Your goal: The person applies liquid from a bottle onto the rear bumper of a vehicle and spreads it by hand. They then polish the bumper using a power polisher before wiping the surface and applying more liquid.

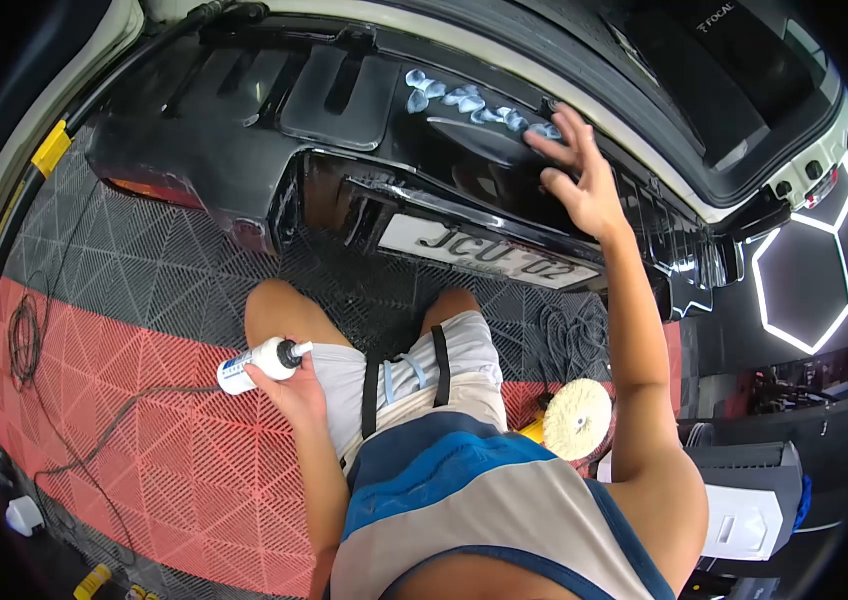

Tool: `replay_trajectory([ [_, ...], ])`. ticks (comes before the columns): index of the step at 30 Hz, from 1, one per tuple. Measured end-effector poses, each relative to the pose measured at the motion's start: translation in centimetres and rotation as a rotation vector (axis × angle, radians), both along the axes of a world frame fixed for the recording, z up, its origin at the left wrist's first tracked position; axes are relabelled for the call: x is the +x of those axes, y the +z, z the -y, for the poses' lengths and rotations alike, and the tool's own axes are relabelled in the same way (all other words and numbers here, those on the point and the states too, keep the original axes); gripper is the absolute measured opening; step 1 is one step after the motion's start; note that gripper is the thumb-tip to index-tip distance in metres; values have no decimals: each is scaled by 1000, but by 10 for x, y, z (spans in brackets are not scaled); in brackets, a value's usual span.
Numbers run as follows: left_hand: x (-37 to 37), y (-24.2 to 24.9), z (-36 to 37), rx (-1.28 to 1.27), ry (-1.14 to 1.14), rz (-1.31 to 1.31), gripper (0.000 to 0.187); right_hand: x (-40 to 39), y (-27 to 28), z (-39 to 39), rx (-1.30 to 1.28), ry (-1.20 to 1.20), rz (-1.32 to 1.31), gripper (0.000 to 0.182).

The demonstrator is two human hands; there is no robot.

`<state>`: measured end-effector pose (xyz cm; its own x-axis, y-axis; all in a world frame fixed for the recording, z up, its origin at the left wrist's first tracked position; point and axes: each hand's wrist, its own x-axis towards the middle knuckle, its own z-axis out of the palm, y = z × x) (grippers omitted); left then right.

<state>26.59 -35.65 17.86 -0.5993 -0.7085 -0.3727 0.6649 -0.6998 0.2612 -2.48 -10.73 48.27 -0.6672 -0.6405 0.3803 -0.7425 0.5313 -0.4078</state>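
Note:
My left hand (294,388) is wrapped around a white squeeze bottle (262,366) with a black cap and pale nozzle, held over my left thigh. The nozzle points right. My right hand (586,175) reaches out to the glossy black car bumper (489,180), fingers spread and holding nothing. Its fingertips are right at the right end of a row of whitish-blue smears of paste (464,98) on the bumper's upper surface. Below the smears is a licence plate (489,250).
A polisher with a fluffy white pad (578,420) lies on the floor by my right side. A black cord (124,420) runs across the red and grey floor tiles (174,470) at left. Over the bumper is the open trunk (644,100). A grey-and-white case (744,510) stands at right.

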Motion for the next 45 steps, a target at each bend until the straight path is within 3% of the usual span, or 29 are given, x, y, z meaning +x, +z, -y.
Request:
replay_trajectory([
  [1, 2, 1, 0, -4, -4, -5, 61, 7, 3, -2, 58, -79, -71, 89],
  [4, 2, 2, 0, -5, -2, 7, 61, 16, 3, -19, 109, -14, -36, 91],
  [5, 2, 2, 1, 0, 13, 10, 61, 17, 2, -27, -14, -60, 14, 91],
  [7, 4, 2, 2, 0, -12, 15, 61, 20, 2, -32, 42, -224, -152, 91],
  [9, 4, 3, 1, -10, -19, 16, 61, 25, -7, -28, 231, -187, -145, 89],
  [11, 1, 2, 2, -21, -14, 15, 61, 34, 6, -21, 177, -64, -79, 87],
  [13, 2, -2, 4, 2, -43, -14, 60, 27, 4, -6, 142, -146, -102, 84],
  [14, 5, -2, 3, -3, -57, 2, 60, 14, -3, 0, 192, -193, -202, 81],
  [17, -4, 1, 2, 2, -26, 17, 60, 21, 2, 29, 243, -60, -76, 80],
  [22, -2, -2, 0, -35, -52, 14, 60, 23, -5, 57, 277, 27, -188, 75],
  [25, -4, -9, -2, -59, -33, 38, 59, 33, -4, 56, 290, -68, -307, 73],
  [26, -3, -13, -3, -93, -41, 50, 56, 33, -14, 54, 294, -71, -230, 66],
  [27, -1, -17, 0, -135, -41, 61, 53, 36, -15, 47, 248, 13, -295, 60],
  [29, -4, -14, -6, -217, 33, 122, 45, 65, -8, 44, -102, 117, -452, 57],
  [31, -3, -11, -13, -315, 111, 202, 42, 106, -17, 46, -386, 143, -322, 51],
  [32, -2, 0, -17, -373, 142, 192, 41, 130, -42, 48, -609, 142, -83, 43],
  [33, -2, 16, -19, -429, 165, 176, 41, 134, -58, 39, -509, 301, -134, 42],
  [35, 1, 46, -18, -502, 148, 115, 43, 173, -105, 41, -607, 321, 395, 44],
  [39, 7, 80, -17, -869, 134, 263, 53, 212, -147, 69, -910, 19, 1415, 53],
  [41, 7, 103, -16, -979, 169, 288, 59, 216, -152, 75, -931, 36, 1695, 55],
  [45, 4, 125, -17, -1103, 305, 318, 62, 215, -152, 77, -952, 141, 1854, 57],
])
